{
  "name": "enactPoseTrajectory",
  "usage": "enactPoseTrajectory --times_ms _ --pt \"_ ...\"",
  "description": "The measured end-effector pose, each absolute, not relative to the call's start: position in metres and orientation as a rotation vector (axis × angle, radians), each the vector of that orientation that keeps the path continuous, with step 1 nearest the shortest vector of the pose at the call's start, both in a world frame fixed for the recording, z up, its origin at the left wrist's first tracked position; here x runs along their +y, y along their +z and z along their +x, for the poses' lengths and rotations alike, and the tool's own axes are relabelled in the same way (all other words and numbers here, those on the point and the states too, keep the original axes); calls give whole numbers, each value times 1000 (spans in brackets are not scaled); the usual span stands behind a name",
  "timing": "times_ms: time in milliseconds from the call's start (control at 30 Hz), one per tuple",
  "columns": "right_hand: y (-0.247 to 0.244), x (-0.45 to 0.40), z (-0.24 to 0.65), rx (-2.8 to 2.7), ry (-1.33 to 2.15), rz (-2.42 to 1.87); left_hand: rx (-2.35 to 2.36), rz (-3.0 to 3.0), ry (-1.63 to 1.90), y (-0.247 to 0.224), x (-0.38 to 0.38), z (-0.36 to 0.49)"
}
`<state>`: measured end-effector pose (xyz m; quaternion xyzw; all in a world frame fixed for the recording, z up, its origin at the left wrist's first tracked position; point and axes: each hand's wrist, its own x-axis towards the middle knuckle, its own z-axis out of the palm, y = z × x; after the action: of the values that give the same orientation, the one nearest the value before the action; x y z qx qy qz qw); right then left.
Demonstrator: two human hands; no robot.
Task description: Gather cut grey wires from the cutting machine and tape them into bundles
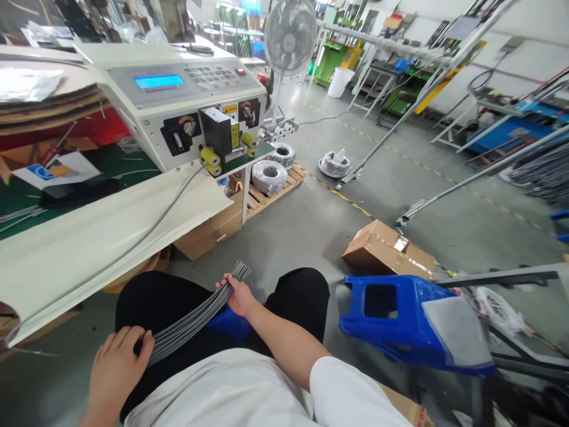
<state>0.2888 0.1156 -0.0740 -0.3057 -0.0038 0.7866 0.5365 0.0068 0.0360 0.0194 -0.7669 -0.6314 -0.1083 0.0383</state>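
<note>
A bundle of cut grey cables (192,325) lies slantwise over my lap, its far ends fanned out a little. My right hand (239,295) is closed around it near those far ends. At the near end, my left hand (119,359) curls over the bundle with thumb and fingers bent, hiding that end. A single grey cable (153,224) runs from the yellow rollers (210,159) of a white wire-cutting machine (178,101) down along a cream chute (111,219) at my left.
A blue plastic stool (382,317) lies on its side at my right, near a cardboard box (386,249). Cable coils (269,177) rest on a wooden pallet (284,191) beyond the machine. A fan (290,38) stands behind, and metal poles (413,107) slant across the right.
</note>
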Motion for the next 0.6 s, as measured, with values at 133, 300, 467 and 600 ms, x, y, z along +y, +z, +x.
enactPoseTrajectory --times_ms 133,300,467,600 --pt "-75 117 289 -6 1894 -728 -1656 -2429 -448 34 57 20" --pt "-71 115 291 -15 1903 -800 -1407 -2341 -646 91 102 39" --pt "-71 116 293 -71 1905 -835 -1676 -2182 -618 147 162 55" --pt "-72 115 294 -69 1912 -823 -1806 -2234 -519 151 192 65"
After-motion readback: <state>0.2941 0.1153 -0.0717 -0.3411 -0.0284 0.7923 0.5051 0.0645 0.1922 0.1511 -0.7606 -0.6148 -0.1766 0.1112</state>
